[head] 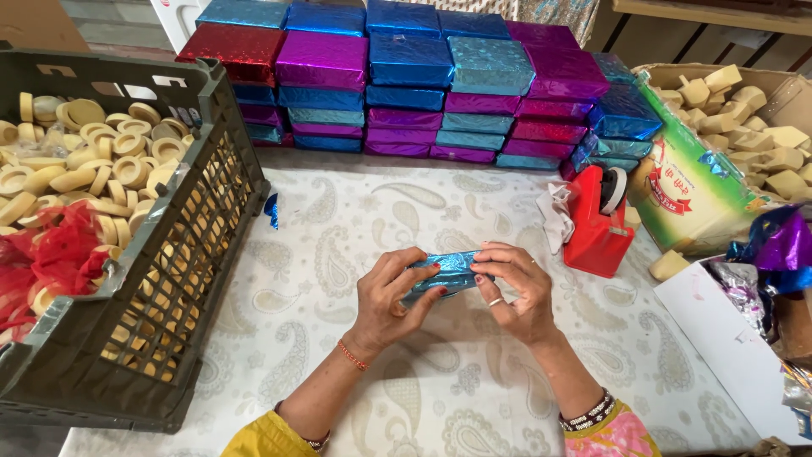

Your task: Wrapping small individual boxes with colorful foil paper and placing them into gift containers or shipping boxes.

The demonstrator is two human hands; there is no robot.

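The table, under a pale paisley cloth, filled the view. At nine o'clock a dark plastic crate held many round yellowish pieces and some red netting, all unwrapped. At twelve o'clock stood a stack of foil-wrapped blocks in blue, purple and red, many already finished by the look of it. At three o'clock an open carton held more bare yellowish blocks, so plenty seemed left. A red tape dispenser sat at two o'clock. At the centre, the left hand and right hand both pinched a small blue foil packet, fingers pressing its folds, held just above the table. Open cloth lay around the hands, with the crate edge closing in at nine o'clock.
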